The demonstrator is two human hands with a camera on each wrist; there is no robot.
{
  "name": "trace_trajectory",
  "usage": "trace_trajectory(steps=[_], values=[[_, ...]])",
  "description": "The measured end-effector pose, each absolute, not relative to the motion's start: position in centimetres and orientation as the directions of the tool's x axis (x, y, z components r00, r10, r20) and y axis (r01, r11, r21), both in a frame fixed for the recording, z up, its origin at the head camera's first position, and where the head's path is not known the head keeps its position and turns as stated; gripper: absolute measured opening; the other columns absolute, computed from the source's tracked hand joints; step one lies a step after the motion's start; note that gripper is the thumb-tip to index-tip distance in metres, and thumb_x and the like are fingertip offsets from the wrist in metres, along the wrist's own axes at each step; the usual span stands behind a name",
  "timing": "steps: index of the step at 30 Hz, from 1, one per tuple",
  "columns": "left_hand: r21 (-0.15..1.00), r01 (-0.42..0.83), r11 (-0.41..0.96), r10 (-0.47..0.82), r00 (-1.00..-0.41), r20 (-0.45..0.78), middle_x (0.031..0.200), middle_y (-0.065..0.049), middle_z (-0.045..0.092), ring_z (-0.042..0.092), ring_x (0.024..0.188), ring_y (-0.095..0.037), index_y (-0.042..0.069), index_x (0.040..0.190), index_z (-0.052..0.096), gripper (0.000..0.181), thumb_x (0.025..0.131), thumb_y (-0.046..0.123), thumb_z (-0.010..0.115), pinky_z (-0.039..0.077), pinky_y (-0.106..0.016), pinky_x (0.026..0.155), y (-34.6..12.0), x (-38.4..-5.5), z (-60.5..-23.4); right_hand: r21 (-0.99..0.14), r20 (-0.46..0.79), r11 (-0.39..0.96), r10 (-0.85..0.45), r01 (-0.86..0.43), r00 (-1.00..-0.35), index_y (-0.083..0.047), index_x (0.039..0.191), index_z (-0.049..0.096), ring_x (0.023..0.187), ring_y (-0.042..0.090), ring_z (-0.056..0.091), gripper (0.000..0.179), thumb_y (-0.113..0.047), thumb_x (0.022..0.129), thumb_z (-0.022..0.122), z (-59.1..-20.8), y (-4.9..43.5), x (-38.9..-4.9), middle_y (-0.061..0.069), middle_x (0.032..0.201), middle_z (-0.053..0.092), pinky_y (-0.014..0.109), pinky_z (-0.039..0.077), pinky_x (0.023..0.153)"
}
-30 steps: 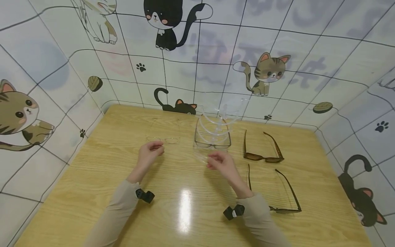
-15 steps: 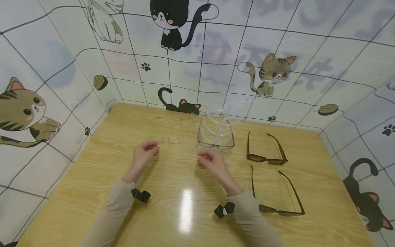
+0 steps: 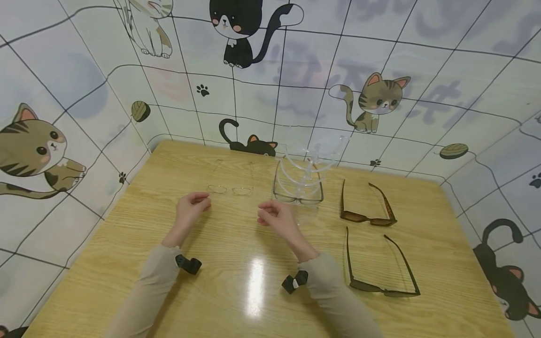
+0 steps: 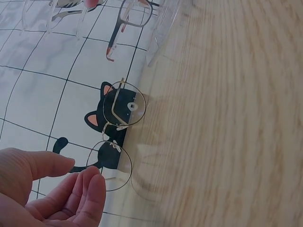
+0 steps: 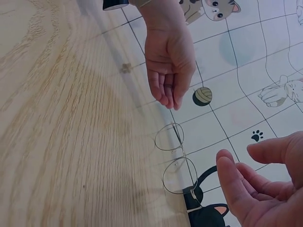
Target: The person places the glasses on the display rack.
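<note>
Meeting a cat-print wall (image 3: 258,101), the wood-grain table (image 3: 224,281) is bearing wire-rimmed glasses (image 3: 242,191) in the head view; a transparent stand (image 3: 307,172) is partly blending into the wall. Beside the glasses, the left hand (image 3: 190,210) is hovering, the right hand (image 3: 280,219) likewise, both loosely curled, holding nothing. From the left wrist, fingers (image 4: 96,196) are partly covering one lens (image 4: 117,163). From the right wrist, the right hand is running out of frame.

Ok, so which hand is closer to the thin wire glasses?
Left. The left hand is close by, just to the left of the thin wire glasses and nearer the person. The right hand is farther off, to their right, also nearer the person.
</note>
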State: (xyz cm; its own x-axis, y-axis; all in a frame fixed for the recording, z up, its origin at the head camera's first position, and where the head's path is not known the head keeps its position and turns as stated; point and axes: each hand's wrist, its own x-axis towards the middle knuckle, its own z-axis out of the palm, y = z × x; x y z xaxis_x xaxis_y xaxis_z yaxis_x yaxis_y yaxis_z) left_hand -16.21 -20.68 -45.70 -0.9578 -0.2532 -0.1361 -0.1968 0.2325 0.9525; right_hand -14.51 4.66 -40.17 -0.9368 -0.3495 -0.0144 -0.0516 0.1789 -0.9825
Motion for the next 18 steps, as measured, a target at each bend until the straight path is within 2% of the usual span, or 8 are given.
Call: trace_trajectory(steps=[4, 9, 14, 18], values=[[0.949, -0.202, 0.241, -0.269, -0.954, -0.135, 0.102, -0.021, 0.062, 0.062, 0.078, -0.009, -0.01, 0.116, 0.059, 0.029, 0.091, 0.005, 0.057, 0.055, -0.022, 0.075, -21.2, -16.5, -46.0, -0.985, 0.006, 0.161, -0.348, -0.066, -0.937, 0.018, 0.108, 0.055, 0.085, 0.047, 0.062, 0.021, 0.006, 0.09, 0.054, -40.7, 3.9, -14.9, 0.036, 0.095, 0.058, 0.052, 0.053, 0.078], [0.948, -0.209, 0.239, -0.288, -0.948, -0.137, 0.1, -0.019, 0.062, 0.062, 0.078, -0.011, -0.01, 0.115, 0.059, 0.027, 0.092, 0.005, 0.057, 0.055, -0.024, 0.076, -21.6, -16.8, -46.1, -0.982, 0.038, 0.165, -0.329, -0.097, -0.944, 0.014, 0.113, 0.054, 0.088, 0.045, 0.061, 0.026, 0.0, 0.091, 0.055, -43.0, 3.1, -16.1, 0.028, 0.097, 0.06, 0.05, 0.054, 0.078], [0.951, -0.223, 0.212, -0.313, -0.938, -0.15, 0.098, -0.014, 0.062, 0.061, 0.077, -0.01, -0.008, 0.116, 0.059, 0.028, 0.093, 0.008, 0.056, 0.055, -0.023, 0.075, -22.1, -17.5, -46.3, -0.957, 0.073, 0.25, -0.288, -0.148, -0.955, 0.009, 0.115, 0.057, 0.091, 0.034, 0.062, 0.029, -0.007, 0.091, 0.057, -44.1, 2.2, -16.9, 0.019, 0.1, 0.063, 0.039, 0.056, 0.076], [0.951, -0.23, 0.209, -0.343, -0.927, -0.149, 0.095, -0.011, 0.062, 0.061, 0.075, -0.007, -0.007, 0.115, 0.06, 0.028, 0.093, 0.009, 0.057, 0.054, -0.018, 0.072, -22.4, -18.2, -46.4, -0.94, 0.059, 0.313, -0.251, -0.138, -0.966, 0.008, 0.12, 0.055, 0.1, 0.031, 0.059, 0.034, -0.01, 0.09, 0.058, -44.3, 1.2, -17.3, 0.019, 0.109, 0.062, 0.037, 0.053, 0.083]])
